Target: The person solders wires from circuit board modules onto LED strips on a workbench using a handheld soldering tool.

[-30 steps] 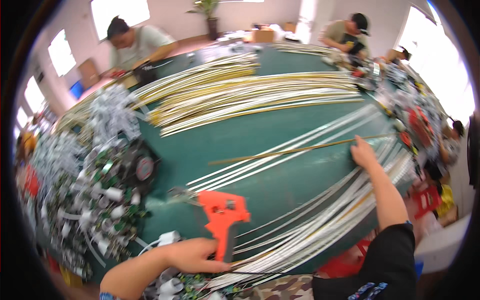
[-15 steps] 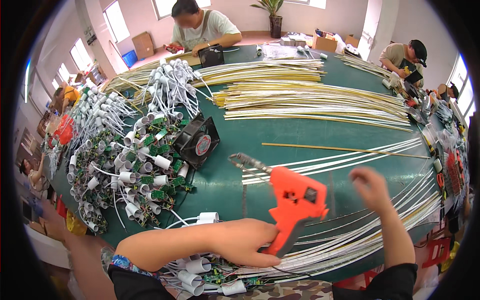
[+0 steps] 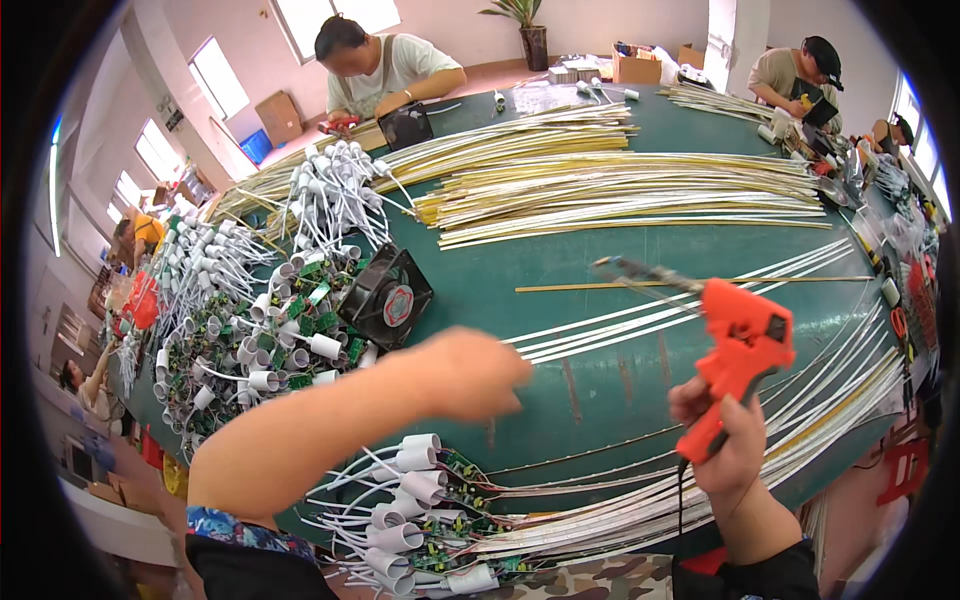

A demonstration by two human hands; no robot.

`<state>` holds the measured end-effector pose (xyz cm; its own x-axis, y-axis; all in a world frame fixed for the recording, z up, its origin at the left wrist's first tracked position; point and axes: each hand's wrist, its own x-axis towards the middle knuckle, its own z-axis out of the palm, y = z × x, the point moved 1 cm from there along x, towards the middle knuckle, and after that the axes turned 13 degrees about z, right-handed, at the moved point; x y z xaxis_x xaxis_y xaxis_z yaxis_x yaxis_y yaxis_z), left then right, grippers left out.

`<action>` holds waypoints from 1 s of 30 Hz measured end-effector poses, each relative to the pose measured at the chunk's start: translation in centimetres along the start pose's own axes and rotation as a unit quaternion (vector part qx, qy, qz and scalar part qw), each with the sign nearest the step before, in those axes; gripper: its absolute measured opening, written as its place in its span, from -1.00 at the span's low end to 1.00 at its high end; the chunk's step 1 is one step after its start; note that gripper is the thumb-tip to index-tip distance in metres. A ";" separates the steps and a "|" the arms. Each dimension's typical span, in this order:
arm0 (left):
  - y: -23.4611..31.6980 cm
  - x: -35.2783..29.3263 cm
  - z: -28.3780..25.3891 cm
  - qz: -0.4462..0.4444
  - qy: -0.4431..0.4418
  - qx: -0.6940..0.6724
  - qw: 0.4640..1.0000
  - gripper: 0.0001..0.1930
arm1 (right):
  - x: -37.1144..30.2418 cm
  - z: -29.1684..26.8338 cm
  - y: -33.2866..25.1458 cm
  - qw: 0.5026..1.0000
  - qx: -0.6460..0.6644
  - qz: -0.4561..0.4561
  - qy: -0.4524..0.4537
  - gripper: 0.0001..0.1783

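A red-orange soldering gun [image 3: 745,335] with a dark trigger side, a metal tip and a thin wire alongside the tip is in my right hand [image 3: 730,435]. My fingers wrap round its handle, and the tip points left above the table. A black cord hangs from the handle's bottom. My left hand [image 3: 475,375] is over the table near the left ends of several white LED strips [image 3: 590,330]; motion blurs its fingers. In front of me lies a bunch of white lamp sockets [image 3: 420,485] with green circuit boards, and more strips [image 3: 600,520] run right from them.
A black fan [image 3: 388,300] stands left of centre, beside a heap of sockets and boards [image 3: 265,330]. Stacked strips [image 3: 630,195] lie across the table's middle. One yellowish strip [image 3: 600,287] crosses the white ones. Two people [image 3: 400,75] work at the far side.
The soldering gun has passed from my left hand to my right and moved right. My left hand has drawn away left and up. The loose white strips have shifted slightly.
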<state>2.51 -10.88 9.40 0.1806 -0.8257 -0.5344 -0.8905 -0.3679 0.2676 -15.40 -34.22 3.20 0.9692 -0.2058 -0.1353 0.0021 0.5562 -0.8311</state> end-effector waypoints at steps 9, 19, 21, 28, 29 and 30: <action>-11.0 8.8 -0.4 -0.045 0.192 0.151 0.969 -0.83 | 0.7 -3.1 -2.1 0.993 0.036 -0.087 0.069 -0.52; -10.6 11.7 0.8 -0.028 0.204 0.238 0.949 -0.91 | 0.9 -3.5 -2.4 0.991 -0.005 -0.101 0.091 -0.54; -11.3 10.9 1.7 -0.043 0.235 0.218 0.946 -0.91 | 1.3 -3.5 -2.0 0.991 -0.002 -0.095 0.091 -0.53; -10.9 6.5 2.0 -0.018 0.357 0.060 0.932 -0.88 | 1.3 -3.5 -2.7 0.991 -0.015 -0.092 0.097 -0.53; -9.5 5.5 1.3 -0.055 0.327 -0.160 0.930 -0.85 | 1.3 -3.7 -2.7 0.990 -0.021 -0.097 0.102 -0.54; -8.8 4.7 1.1 -0.089 0.283 -0.370 0.880 -0.83 | 1.2 -3.8 -2.7 0.990 -0.022 -0.093 0.103 -0.54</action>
<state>10.70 -11.05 3.69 0.6559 -0.7300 -0.1919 -0.3490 -0.5187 0.7805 -15.18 -39.03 3.23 0.8825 -0.4633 -0.0816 0.1600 0.4588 -0.8740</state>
